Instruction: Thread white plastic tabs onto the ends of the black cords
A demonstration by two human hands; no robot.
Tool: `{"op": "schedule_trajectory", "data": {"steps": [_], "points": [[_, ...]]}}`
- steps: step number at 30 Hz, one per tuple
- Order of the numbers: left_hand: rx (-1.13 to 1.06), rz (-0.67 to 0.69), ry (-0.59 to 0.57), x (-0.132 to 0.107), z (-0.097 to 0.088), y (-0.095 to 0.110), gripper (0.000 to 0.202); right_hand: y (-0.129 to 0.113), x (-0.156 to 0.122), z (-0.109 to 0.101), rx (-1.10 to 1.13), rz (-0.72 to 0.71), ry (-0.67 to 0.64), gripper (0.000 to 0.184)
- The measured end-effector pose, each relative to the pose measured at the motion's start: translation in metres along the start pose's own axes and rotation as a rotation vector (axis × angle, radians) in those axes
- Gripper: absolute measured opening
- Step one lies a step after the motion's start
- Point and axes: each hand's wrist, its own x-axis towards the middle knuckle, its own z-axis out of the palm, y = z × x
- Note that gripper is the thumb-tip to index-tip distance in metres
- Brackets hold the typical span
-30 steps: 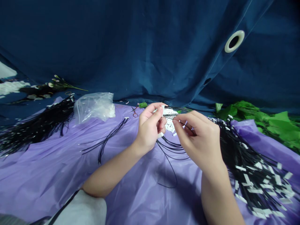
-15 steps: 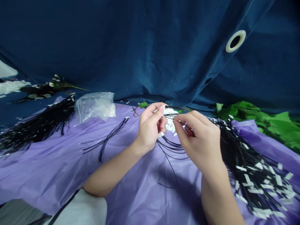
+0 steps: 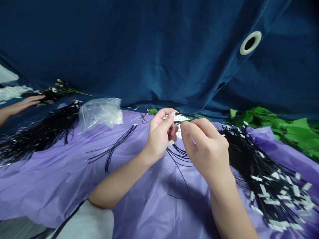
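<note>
My left hand (image 3: 159, 136) is closed, its thumb and index finger pinching a small white connector (image 3: 173, 114). Another white piece (image 3: 170, 142) shows under its curled fingers. Thin black wires (image 3: 183, 156) run out of this hand to the right and hang in loops over the purple sheet. Just to the right, my right hand (image 3: 208, 146) is closed in a pinch on a black wire close to the connector; the fingertips partly hide it. Behind both hands lies a heap of white connectors (image 3: 179, 132).
A purple plastic sheet (image 3: 139, 199) covers the table. Black wire bundles lie left (image 3: 50, 127) and right (image 3: 249, 159), the right one with white connectors. A clear plastic bag (image 3: 99, 113), small scissors (image 3: 144, 118), green leaves (image 3: 294, 132) and another person's hand (image 3: 31, 99) are around.
My right hand has moved slightly left, its fingertips nearer the connector in my left hand. Another person's hand has come into view at the far left. My left hand has barely moved.
</note>
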Motion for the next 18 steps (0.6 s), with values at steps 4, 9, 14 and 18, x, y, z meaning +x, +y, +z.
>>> {"op": "schedule_trajectory", "data": {"steps": [4, 9, 14, 18], "points": [[0.01, 0.009, 0.03, -0.0004, 0.0004, 0.0007, 0.019, -0.0003, -0.0009, 0.0003, -0.051, -0.008, -0.018, 0.017], [0.018, 0.025, 0.041, -0.0002, -0.0008, 0.0009, 0.018, -0.0009, -0.0012, 0.0038, -0.12, -0.041, 0.018, 0.017], [0.028, 0.026, 0.042, 0.0003, -0.0019, 0.0006, 0.019, -0.0021, 0.0, 0.0066, -0.123, -0.05, 0.041, 0.018], [0.02, 0.028, 0.046, -0.0005, -0.0005, 0.0006, 0.016, -0.0046, 0.0009, 0.0065, -0.108, -0.046, 0.042, 0.021]]}}
